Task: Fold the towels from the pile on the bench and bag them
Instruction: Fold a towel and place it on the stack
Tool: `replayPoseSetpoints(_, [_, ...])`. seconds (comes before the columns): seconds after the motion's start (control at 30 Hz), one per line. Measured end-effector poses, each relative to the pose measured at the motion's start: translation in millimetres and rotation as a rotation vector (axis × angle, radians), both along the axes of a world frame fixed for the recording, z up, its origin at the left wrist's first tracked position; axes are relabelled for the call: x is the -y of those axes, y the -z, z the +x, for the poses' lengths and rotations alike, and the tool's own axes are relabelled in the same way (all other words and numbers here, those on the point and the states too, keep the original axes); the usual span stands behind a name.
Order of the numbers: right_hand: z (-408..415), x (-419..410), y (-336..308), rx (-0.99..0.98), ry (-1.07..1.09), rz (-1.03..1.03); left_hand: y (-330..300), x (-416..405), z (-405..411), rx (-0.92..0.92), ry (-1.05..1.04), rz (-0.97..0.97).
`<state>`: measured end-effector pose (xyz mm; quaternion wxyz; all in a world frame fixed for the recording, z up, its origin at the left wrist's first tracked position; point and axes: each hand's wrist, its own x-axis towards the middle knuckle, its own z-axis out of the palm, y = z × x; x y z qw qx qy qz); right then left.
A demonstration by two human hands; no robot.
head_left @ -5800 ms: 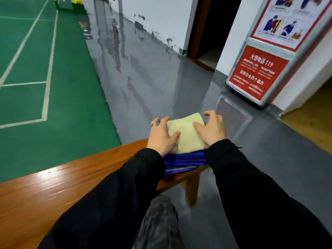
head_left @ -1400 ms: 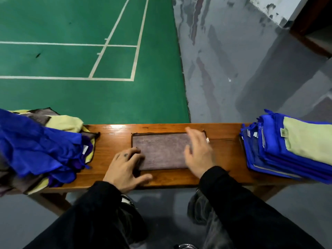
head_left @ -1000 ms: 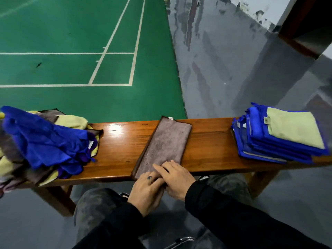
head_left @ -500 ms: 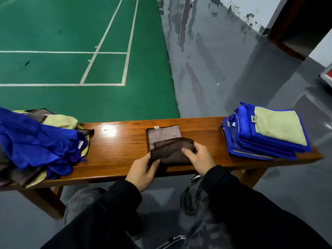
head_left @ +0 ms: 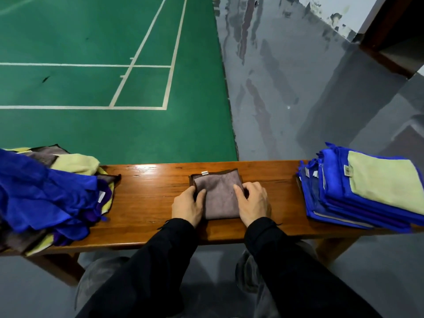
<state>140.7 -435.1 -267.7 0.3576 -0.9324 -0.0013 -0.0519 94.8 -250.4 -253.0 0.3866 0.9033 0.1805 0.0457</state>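
A brown towel [head_left: 219, 199], folded into a small square with a white tag at its far edge, lies on the middle of the wooden bench [head_left: 149, 191]. My left hand [head_left: 187, 206] holds its left edge, thumb on top and fingers curled at the side. My right hand [head_left: 253, 203] holds the right edge the same way. An unfolded pile of blue, yellow and brown towels [head_left: 46, 196] sits at the bench's left end. A stack of folded towels [head_left: 367, 193], blue with a yellow-green one on top, sits at the right end. No bag is in view.
Beyond the bench lie a green court floor with white lines [head_left: 114, 88] and a grey glossy floor [head_left: 298, 99]. A dark doorway [head_left: 401, 31] is at the far right. My knees are under the bench's near edge.
The long brown towel was turned lengthwise toward me. Both hands lifted its near end and folded it over, and the fold now lies flat as a small square.
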Motion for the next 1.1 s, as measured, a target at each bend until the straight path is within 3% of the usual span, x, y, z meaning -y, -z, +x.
replayPoseSetpoints(0.1, [3.3, -6.8, -0.1, 0.011, 0.044, -0.07, 0.3, 0.3, 4.9, 0.011, -0.031, 0.098])
replayPoseSetpoints(0.17, [2.1, -9.9, 0.5, 0.018, 0.031, -0.088, 3.5, 1.5, 3.9, 0.104, -0.018, 0.294])
replayPoseSetpoints(0.23, [-0.7, -10.2, 4.2, 0.046, 0.015, -0.109, 8.6, 4.0, 3.0, 0.189, -0.013, 0.362])
replayPoseSetpoints(0.8, [3.1, -5.3, 4.7, 0.035, 0.03, -0.082, 4.0, -3.6, 12.7, 0.011, -0.113, 0.294])
replayPoseSetpoints(0.93, [7.1, -9.3, 2.5, -0.043, 0.035, -0.124, 6.0, 1.7, 9.9, 0.075, -0.136, 0.174])
replayPoseSetpoints(1.03, [15.6, -14.6, -0.3, -0.145, 0.057, -0.142, 13.3, 5.9, 8.0, 0.013, -0.124, 0.213])
replayPoseSetpoints(1.1, [21.0, -17.6, -7.7, -0.22, 0.049, 0.013, 14.6, 6.8, 6.8, -0.022, -0.116, 0.193])
